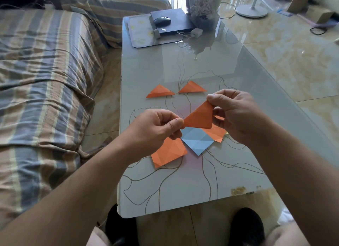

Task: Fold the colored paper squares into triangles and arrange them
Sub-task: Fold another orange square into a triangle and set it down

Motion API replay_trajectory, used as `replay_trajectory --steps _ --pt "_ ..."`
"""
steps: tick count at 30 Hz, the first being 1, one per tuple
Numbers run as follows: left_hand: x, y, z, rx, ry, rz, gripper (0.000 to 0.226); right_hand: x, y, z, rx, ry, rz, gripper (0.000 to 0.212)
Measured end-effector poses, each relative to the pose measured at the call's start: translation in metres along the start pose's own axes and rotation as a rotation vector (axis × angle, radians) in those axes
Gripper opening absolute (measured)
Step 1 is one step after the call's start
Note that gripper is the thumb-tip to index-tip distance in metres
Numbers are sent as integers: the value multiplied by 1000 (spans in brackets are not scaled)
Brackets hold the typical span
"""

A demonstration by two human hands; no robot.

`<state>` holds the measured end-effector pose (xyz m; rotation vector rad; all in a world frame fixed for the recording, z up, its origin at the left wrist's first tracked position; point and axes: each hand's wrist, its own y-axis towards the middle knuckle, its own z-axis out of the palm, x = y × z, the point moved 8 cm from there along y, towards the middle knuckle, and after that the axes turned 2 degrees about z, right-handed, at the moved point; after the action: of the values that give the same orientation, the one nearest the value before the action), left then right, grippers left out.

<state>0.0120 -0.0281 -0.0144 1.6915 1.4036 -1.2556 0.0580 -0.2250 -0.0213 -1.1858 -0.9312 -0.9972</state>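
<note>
Above the glossy table [183, 187] both hands hold an orange paper folded into a triangle [200, 117]. My left hand [156, 130] pinches its left tip, and my right hand [233, 113] pinches its upper right corner. Underneath lie a creased orange square [168, 152], a creased blue square [197, 141] and another orange sheet [217, 133], partly hidden by my right hand. Farther back two folded orange triangles rest side by side, one on the left [160, 91] and one on the right [192, 87].
At the table's far end sit a mouse pad [141, 32], a black laptop [174, 21] with a mouse [162, 20] on it, a white charger [196, 32] and a wrapped bouquet [203, 8]. A striped sofa [45, 71] runs along the left. A fan base [251, 9] stands on the floor.
</note>
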Motion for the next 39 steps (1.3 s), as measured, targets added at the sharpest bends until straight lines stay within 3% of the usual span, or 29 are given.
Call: replay_trajectory --steps 3,5,9,13,15,18,20,25,29,32,39 --pt "8 0 -1 18 51 -52 24 -3 -1 2 13 9 19 24" --pt "12 1 -9 -55 111 -52 29 -6 -1 3 6 10 37 26" --pt "-7 -2 -15 -229 311 156 23 -13 -1 5 -29 3 92 22" --pt "-20 -3 17 -144 623 448 68 -26 -4 13 -56 58 189 13" --pt "-24 -3 22 -236 677 518 56 -32 -6 16 -59 73 232 9" --pt "-38 -9 12 -444 603 649 15 -37 -7 16 -64 93 293 9" --pt "-34 -8 1 -494 410 504 5 -38 -6 14 -66 108 323 18" --pt "14 1 -2 -428 -360 -104 11 -38 -6 16 -4 38 329 29" --pt "31 3 9 -405 -779 -310 8 -37 -8 25 76 -72 299 25" --pt "30 3 12 -367 -826 -318 9 -35 -10 32 136 -150 244 23" --pt "30 3 18 -249 -666 -283 21 -34 -13 41 169 -222 152 12"
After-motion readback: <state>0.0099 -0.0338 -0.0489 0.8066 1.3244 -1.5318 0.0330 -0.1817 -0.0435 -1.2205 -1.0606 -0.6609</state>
